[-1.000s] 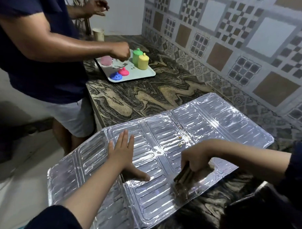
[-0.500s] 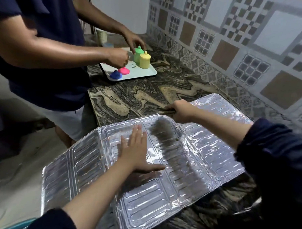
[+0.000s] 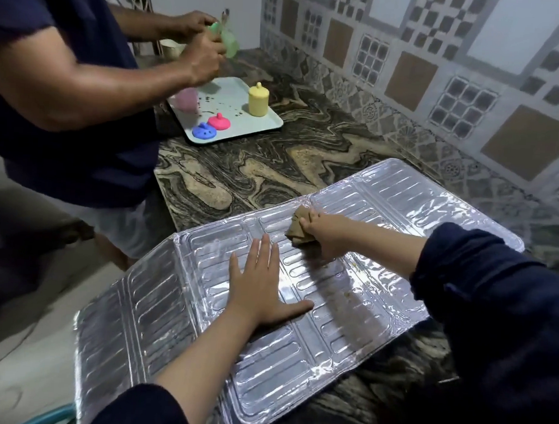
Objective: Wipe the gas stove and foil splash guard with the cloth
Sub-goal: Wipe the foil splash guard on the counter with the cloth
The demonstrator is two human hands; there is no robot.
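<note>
The silver foil splash guard [image 3: 160, 318] lies unfolded flat on the marbled counter, its left panel hanging past the counter edge. My left hand [image 3: 263, 284] presses flat on its middle panel, fingers spread. My right hand [image 3: 326, 235] grips a crumpled brown cloth [image 3: 298, 226] and holds it against the foil near the guard's far edge, just right of my left fingertips. Small crumbs dot the foil to the right of my left hand. No gas stove is in view.
Another person in a dark shirt stands at the left of the counter [image 3: 273, 167], both hands on a green container [image 3: 228, 40]. A pale tray [image 3: 268, 122] holds a yellow container [image 3: 258, 100] and pink and blue lids. A tiled wall [image 3: 435, 74] runs behind.
My right hand swept the cloth from the guard's near edge up to its far edge, then back slightly toward the middle. The other person lifted the green container off the tray.
</note>
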